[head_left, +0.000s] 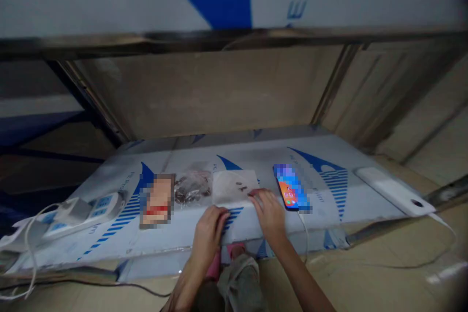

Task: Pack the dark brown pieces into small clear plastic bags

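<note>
My right hand pinches a small dark piece at the right edge of a white paper sheet. Several more small dark pieces lie on the sheet; they are too small to name. My left hand is closed at the table's front edge, below the sheet. Thumb and fingers meet there, and anything between them is hidden. Left of the sheet lies a clear plastic bag with dark brown bits inside. A lit smartphone with a white cable rests to the right of my right hand.
A blurred-out flat rectangular item lies left of the bag. A power strip with a white plug sits at the far left. A long white device with a cable is at the right. A film-covered panel overhangs the back.
</note>
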The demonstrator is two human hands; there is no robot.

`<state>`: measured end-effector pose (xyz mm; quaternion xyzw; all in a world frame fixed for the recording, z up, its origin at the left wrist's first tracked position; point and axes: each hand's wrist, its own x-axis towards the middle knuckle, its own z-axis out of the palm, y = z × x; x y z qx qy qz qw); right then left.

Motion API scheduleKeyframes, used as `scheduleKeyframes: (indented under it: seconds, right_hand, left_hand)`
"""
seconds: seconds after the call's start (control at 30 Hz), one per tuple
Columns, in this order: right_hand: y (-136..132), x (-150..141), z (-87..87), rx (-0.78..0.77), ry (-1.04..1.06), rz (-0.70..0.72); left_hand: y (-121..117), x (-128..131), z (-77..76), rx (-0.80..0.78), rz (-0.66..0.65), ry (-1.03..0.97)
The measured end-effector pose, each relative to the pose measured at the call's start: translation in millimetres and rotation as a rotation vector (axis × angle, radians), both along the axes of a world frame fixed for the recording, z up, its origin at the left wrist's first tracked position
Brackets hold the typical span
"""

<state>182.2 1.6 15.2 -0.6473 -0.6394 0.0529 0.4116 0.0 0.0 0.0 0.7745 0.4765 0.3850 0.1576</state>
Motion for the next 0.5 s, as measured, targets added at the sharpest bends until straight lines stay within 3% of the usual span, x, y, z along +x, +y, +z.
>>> scheduleKeyframes:
  seconds: [0.07,0.13,0.33,0.5]
  right_hand:
    - [28,1,1.1,-0.034,-0.043,-0.015]
    - [46,3,-0.9,-0.073,-0.039,-0.038]
    - [61,4,-10.5,-0.220,0.035,-0.130]
    - [64,-1,-19.3,-0.132,0.187,-0.137]
  left_hand:
    - [27,26,20.3,0.029,0.090,0.004]
    - [49,44,29.1,0.001,0.115,0.099]
    - [87,63,27.0,-0.148,0.134,0.417]
    - [95,65,26.5,-0.101,0.110,0.504]
